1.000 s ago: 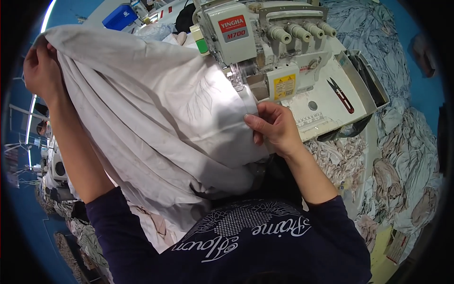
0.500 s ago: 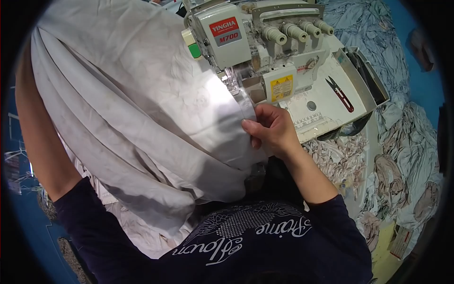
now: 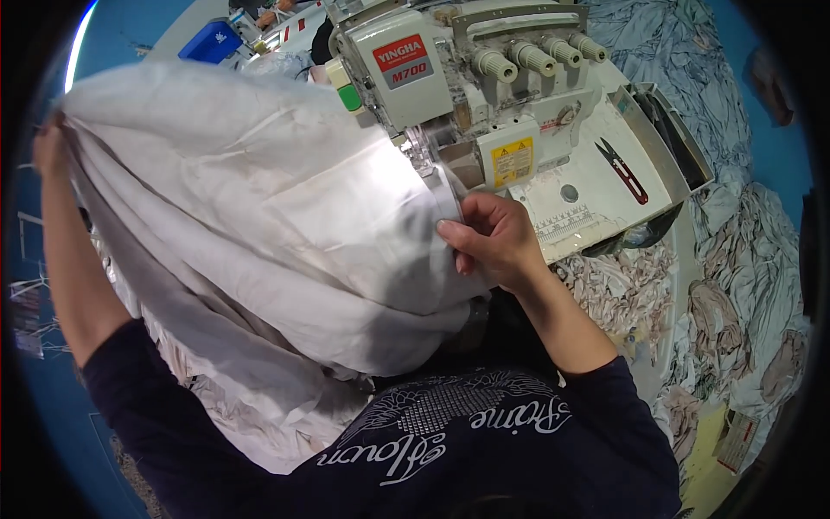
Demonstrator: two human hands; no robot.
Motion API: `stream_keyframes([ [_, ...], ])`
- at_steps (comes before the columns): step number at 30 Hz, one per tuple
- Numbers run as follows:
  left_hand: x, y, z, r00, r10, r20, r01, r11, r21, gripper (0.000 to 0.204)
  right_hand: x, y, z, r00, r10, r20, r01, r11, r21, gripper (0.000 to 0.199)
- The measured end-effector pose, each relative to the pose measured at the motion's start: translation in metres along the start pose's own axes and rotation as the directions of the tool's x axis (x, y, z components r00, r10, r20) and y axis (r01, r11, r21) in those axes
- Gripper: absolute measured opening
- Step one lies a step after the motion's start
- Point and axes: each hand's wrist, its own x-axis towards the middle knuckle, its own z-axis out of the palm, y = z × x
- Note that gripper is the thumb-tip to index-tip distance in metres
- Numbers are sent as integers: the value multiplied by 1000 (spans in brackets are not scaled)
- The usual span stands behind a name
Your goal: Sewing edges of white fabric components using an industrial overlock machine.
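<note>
A large piece of white fabric spreads from the far left to the overlock sewing machine. My left hand, blurred at the left rim, is closed on the fabric's outer edge and holds it stretched out, with folds fanning from the grip. Close in front of the needle area, my right hand pinches the fabric's right edge between thumb and fingers. Bright lamp light falls on the cloth by the presser foot, and part of the edge lies under the machine there.
Red-handled thread snips and a round metal disc lie on the white machine table. Beside it stands a narrow bin. Heaps of crumpled pale cloth fill the right side. A blue object sits at the back left.
The fabric's far side has dropped and drawn nearer, uncovering the blue object and table behind. My left hand has come further into view. My right hand shifted only slightly.
</note>
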Motion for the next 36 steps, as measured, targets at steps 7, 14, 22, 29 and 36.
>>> stream_keyframes([
  [7, -397, 146, -172, 335, 816, 471, 226, 416, -881, 50, 6, 2, -17, 993, -5, -114, 2, 1000, -26, 14],
  [14, -470, 138, -265, 428, 575, 697, 86, 742, -665, 15, 4, -1, -10, 994, 7, -112, -15, 997, -70, 16],
  [22, -430, 158, -219, 692, 257, 675, 450, 577, -682, 8, 4, -1, -9, 993, -14, -117, 3, 996, -92, 16],
  [29, -397, 167, -166, 740, 300, 602, 399, 525, -752, 13, 3, -1, -8, 992, -16, -128, 6, 997, -82, 17],
  [36, -355, 187, -137, 854, 463, 239, -134, 639, -758, 16, 3, -1, -8, 993, -3, -118, -6, 997, -79, 16],
])
